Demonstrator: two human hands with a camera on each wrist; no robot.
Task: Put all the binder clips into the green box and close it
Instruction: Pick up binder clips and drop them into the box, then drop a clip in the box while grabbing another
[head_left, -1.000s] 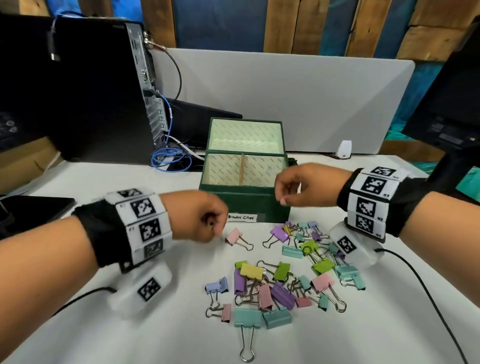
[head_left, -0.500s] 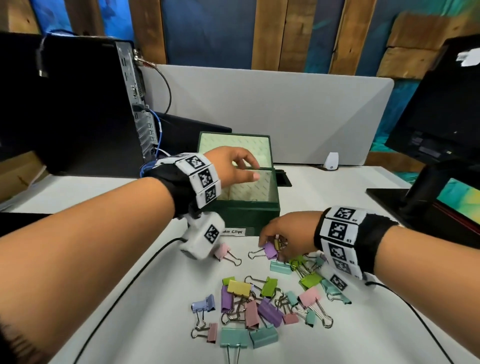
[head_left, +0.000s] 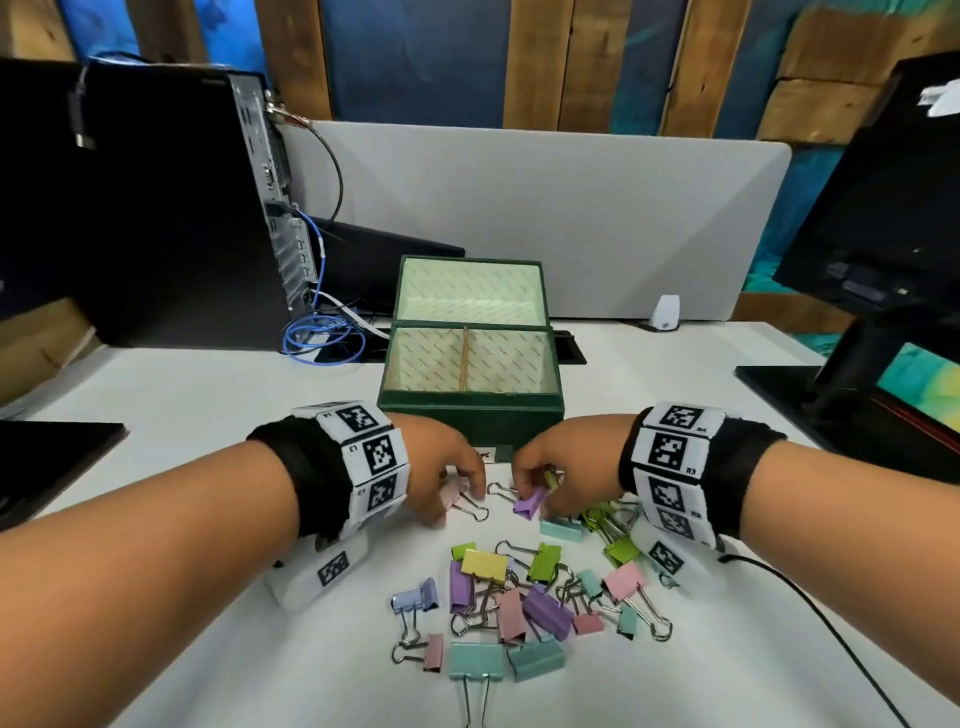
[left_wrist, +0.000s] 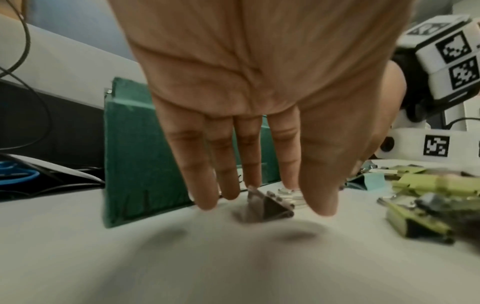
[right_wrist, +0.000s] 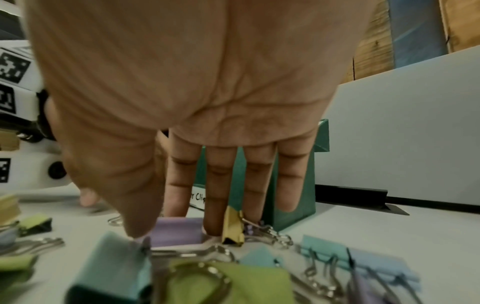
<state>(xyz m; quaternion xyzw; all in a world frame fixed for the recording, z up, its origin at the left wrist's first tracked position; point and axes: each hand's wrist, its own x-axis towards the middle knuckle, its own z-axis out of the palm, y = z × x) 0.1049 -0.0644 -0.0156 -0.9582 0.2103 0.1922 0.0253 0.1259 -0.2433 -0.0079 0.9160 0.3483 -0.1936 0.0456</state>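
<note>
The green box (head_left: 470, 415) stands open in the middle of the white table, lid tilted back, with a wooden divider inside. Several pastel binder clips (head_left: 524, 597) lie scattered in front of it. My left hand (head_left: 453, 491) hangs over a pink clip (left_wrist: 271, 206); its fingers (left_wrist: 205, 185) point straight down, thumb on the clip's other side, with gaps showing. My right hand (head_left: 537, 493) pinches a purple clip (head_left: 529, 505) between thumb and fingers just in front of the box. A yellow clip (right_wrist: 232, 228) stands among its fingertips.
A black computer tower (head_left: 171, 208) with a blue cable (head_left: 322, 338) stands at the back left. A monitor (head_left: 883, 208) and its base (head_left: 831, 405) fill the right side. A grey partition (head_left: 571, 218) closes the back. A dark flat device (head_left: 52, 452) lies at the left edge.
My left hand has come back from above the box and dropped to the table over the pink clip. My right hand has stayed low at the purple clip.
</note>
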